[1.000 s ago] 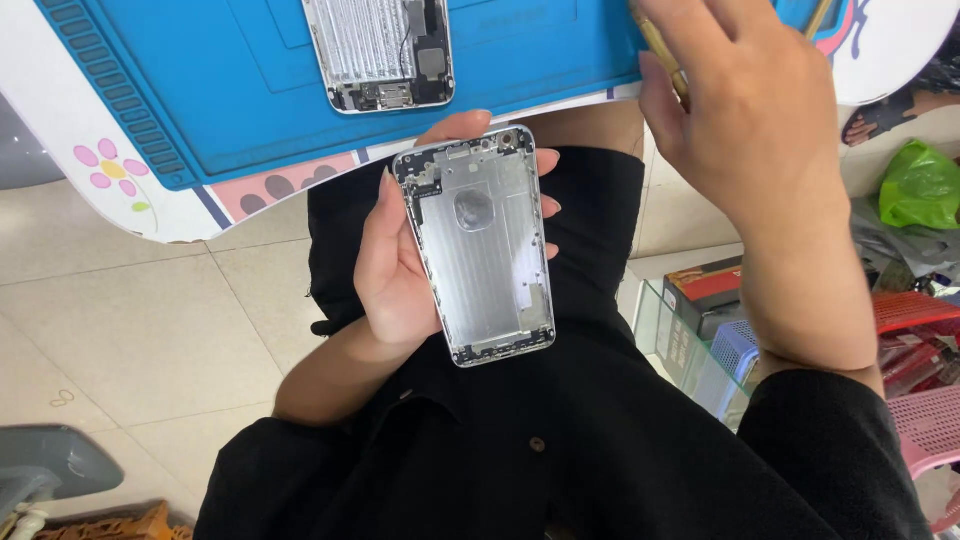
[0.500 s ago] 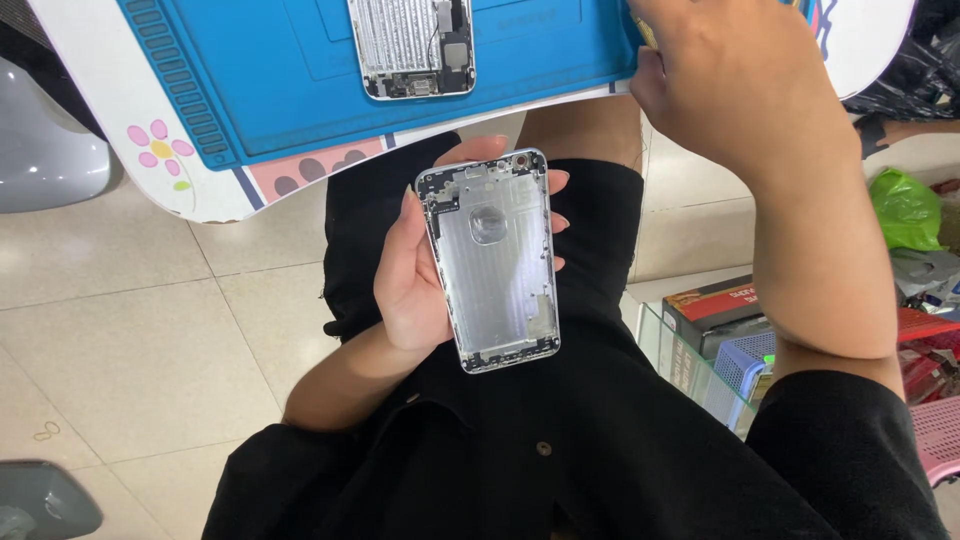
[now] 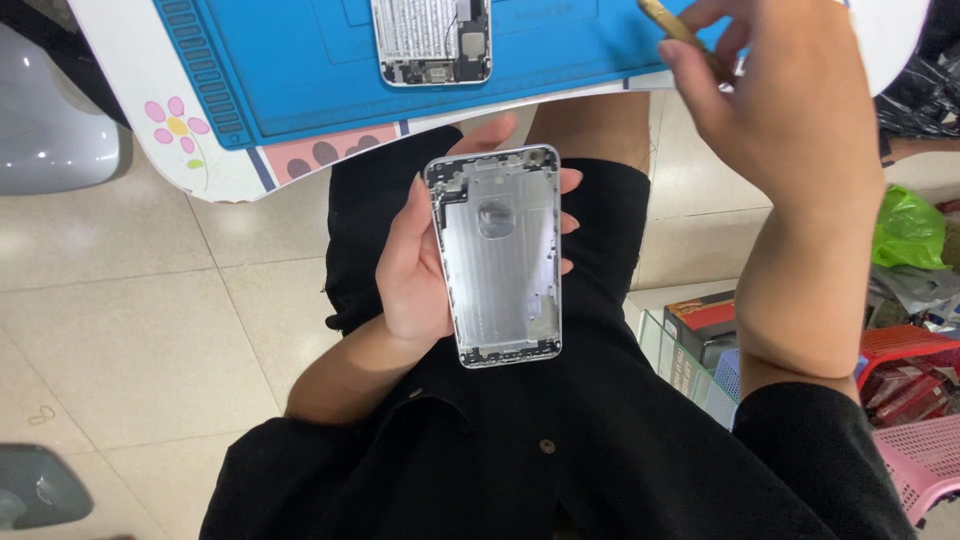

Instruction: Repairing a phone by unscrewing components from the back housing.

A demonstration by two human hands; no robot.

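Phone housing [image 3: 505, 258], an empty silver back shell with its hollow inside turned up at me, lies flat in my left hand [image 3: 415, 270], held over my lap just below the near edge of the bench [image 3: 225, 170]. The grip there is a cradle: the palm sits under the housing's left long edge, the thumb rises by its top left corner, and fingertips [image 3: 568, 182] curl round its right edge, so the shell is clasped across its width, its top end toward the bench. Up and to the right of the housing, my right hand [image 3: 785, 110] hovers over the bench edge with its fingers pinched on a thin yellowish tool [image 3: 668, 22], whose far end points up and left; I cannot tell what kind of tool it is. Directly above the housing, well apart from it, a phone screen assembly [image 3: 432, 40] with bare metal shielding lies on a blue work mat [image 3: 290, 60] on the bench. To the housing's lower right, on the floor, stand a red basket [image 3: 905, 350] and a pink basket [image 3: 925, 465].
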